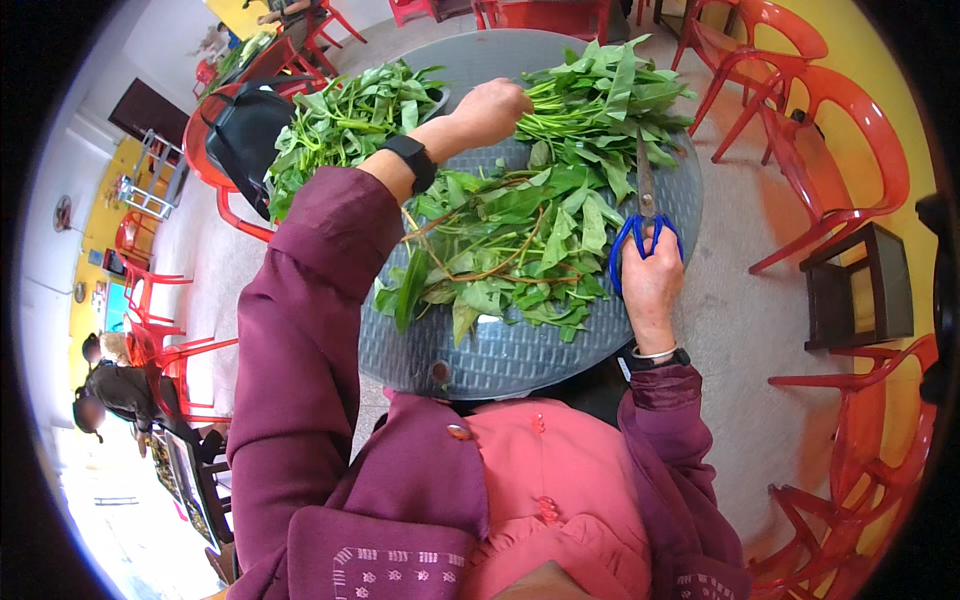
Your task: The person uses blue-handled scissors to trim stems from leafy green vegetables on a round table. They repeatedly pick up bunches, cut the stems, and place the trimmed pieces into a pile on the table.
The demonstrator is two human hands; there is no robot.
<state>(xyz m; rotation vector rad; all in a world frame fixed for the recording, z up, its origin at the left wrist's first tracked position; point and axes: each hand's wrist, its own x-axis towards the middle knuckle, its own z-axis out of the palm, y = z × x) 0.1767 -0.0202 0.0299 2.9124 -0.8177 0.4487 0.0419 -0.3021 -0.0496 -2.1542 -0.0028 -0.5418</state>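
My left hand (495,106) is curled at the stem ends of a bunch of leafy greens (607,94) on the far right of the round table (517,367). Its fingertips are partly hidden. In my right hand (652,274) are scissors with blue handles (646,202), their blades together and pointing away from me toward that bunch's leaves. Between my hands and nearer to me lies a loose heap of leaves and brownish vines (502,255). Another pile of greens (352,112) sits at the far left, beyond my left forearm, partly over a grey rim.
A black bag (251,131) rests on a red chair (202,150) left of the table. More red plastic chairs (840,150) and a dark wooden stool (859,289) line the right wall. Other people (124,390) are at the left, by a table, and at the far back.
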